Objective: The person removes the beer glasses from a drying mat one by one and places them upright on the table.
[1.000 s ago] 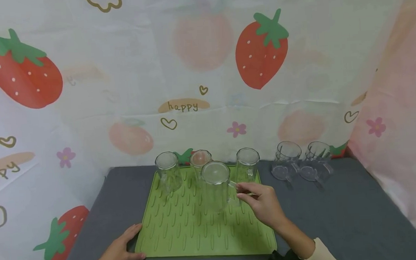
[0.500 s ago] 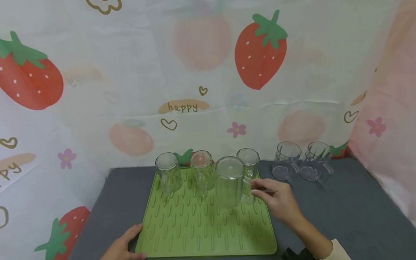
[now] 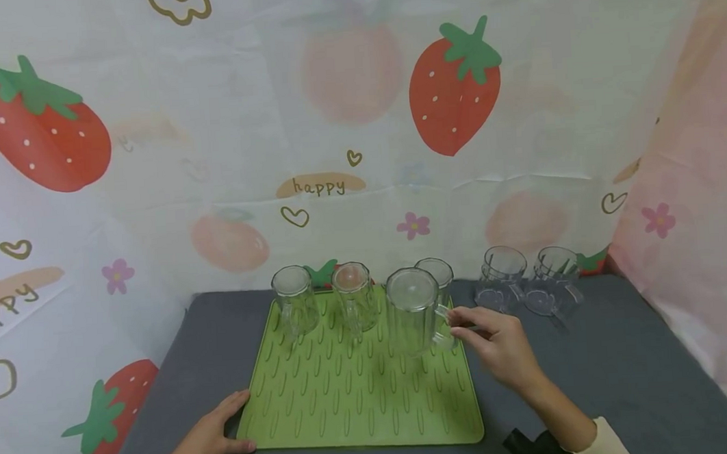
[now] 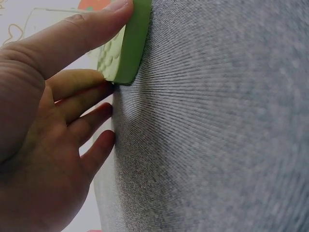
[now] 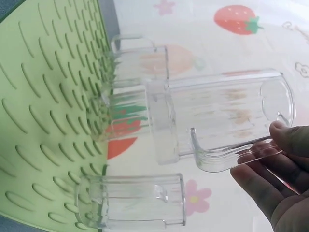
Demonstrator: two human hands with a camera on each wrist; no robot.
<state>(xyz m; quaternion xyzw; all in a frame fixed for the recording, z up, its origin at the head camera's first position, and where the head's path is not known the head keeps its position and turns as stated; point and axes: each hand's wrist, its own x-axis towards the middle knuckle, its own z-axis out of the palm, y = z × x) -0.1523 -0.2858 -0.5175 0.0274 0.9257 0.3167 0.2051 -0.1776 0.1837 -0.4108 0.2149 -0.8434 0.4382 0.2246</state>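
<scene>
My right hand (image 3: pixel 496 347) pinches the handle of a clear mug (image 3: pixel 412 310), with the thumb on one side and fingertips on the other. The mug is mouth down, and the right wrist view shows it held apart from the green ridged mat (image 5: pixel 29 111). Three more clear mugs stand along the mat's back: a left mug (image 3: pixel 295 302), a middle mug (image 3: pixel 355 299) and a right mug (image 3: pixel 440 278), the last partly hidden by the held one. My left hand (image 3: pixel 210 430) rests at the mat's front left corner, thumb on its edge (image 4: pixel 135 43), fingers fairly straight.
Two clear mugs, a nearer-left one (image 3: pixel 499 281) and a far-right one (image 3: pixel 551 282), stand mouth up on the grey cloth (image 3: pixel 617 364) right of the mat. A strawberry-print curtain (image 3: pixel 359 138) hangs behind. A black object (image 3: pixel 535 448) shows by the right wrist.
My right hand has carried the mug rightward and slightly upward in the head view, from before the middle mug to before the right one. The left hand stays at the corner.
</scene>
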